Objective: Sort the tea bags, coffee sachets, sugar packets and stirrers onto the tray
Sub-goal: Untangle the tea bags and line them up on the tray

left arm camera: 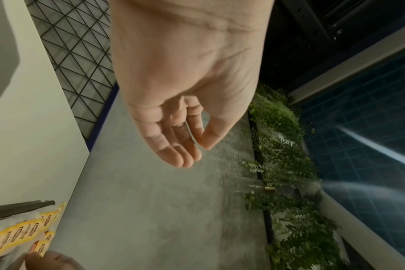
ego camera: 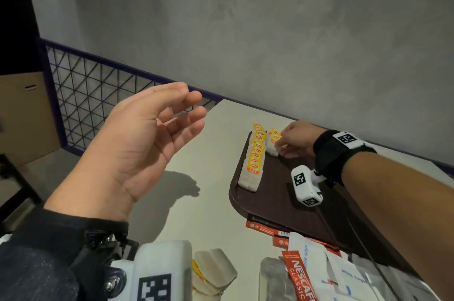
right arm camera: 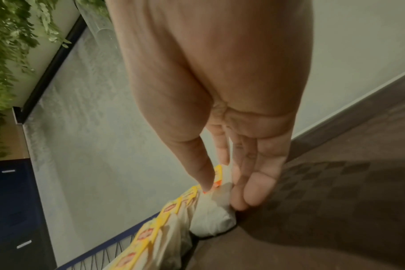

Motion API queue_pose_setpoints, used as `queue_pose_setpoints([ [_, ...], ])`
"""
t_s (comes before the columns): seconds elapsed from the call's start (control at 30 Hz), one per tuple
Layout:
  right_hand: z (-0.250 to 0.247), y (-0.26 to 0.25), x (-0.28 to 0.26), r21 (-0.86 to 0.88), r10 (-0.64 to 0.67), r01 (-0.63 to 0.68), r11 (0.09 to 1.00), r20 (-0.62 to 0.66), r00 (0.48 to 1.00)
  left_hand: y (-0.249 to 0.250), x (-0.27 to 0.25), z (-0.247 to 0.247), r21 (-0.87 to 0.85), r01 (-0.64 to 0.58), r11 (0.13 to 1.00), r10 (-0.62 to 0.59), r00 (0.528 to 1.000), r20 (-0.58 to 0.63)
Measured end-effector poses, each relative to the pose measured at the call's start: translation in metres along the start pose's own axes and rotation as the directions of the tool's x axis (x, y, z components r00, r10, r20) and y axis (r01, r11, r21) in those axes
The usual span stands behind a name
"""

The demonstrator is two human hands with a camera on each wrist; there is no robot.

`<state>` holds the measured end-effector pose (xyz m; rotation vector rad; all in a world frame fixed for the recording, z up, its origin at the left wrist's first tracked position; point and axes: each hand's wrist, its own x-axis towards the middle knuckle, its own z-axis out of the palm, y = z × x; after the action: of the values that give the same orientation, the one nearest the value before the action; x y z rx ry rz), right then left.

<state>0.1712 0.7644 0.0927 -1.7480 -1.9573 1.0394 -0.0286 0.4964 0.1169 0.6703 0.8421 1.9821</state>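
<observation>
right hand [ego camera: 296, 138] pinches a tea bag [ego camera: 273, 147] on the tray [ego camera: 282, 202]; a nudge could topple the neighbouring row [ego camera: 254, 158]; left hand [ego camera: 137, 151] hovers empty, fingers relaxed.

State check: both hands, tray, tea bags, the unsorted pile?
Left hand: raised above the table, fingers relaxed, holding nothing.
Right hand: on the tray, fingers at the short tea bag row.
Tray: flat on the table, mostly bare.
Tea bags: one long row, one short row beside it.
Sachet pile: off the tray, unsorted.
</observation>
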Motion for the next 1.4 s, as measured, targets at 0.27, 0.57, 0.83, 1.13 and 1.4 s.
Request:
queue_pose_setpoints([
  [0.27, 0.004, -0.003, 0.005, 0.064, 0.05, -0.047, 0.997, -0.051, 0.997, -0.007, 0.004, -0.002, 0.039, 0.008, 0.999, -0.008, 1.0, 0.004],
  [0.57, -0.009, -0.008, -0.024, -0.143, -0.125, 0.107, 0.984, -0.117, 0.985, -0.002, 0.008, -0.008, 0.071, 0.02, 0.997, -0.019, 1.0, -0.016],
  [0.83, 0.027, -0.04, -0.196, -0.373, -0.476, 0.674, 0.638, 0.497, 0.726, 0.016, 0.016, -0.032, -0.109, -0.006, 0.994, -0.002, 0.997, -0.072],
  [1.13, 0.071, -0.014, -0.26, -0.561, -0.517, 0.786, 0.26, 0.607, 0.604, 0.012, 0.019, -0.042, -0.176, 0.033, 0.984, -0.057, 0.99, -0.131],
  [1.4, 0.064, -0.01, -0.254, -0.507, -0.474, 0.735, 0.45, 0.562, 0.678, 0.005, 0.019, -0.038, -0.119, 0.065, 0.991, -0.078, 0.991, -0.11],
])
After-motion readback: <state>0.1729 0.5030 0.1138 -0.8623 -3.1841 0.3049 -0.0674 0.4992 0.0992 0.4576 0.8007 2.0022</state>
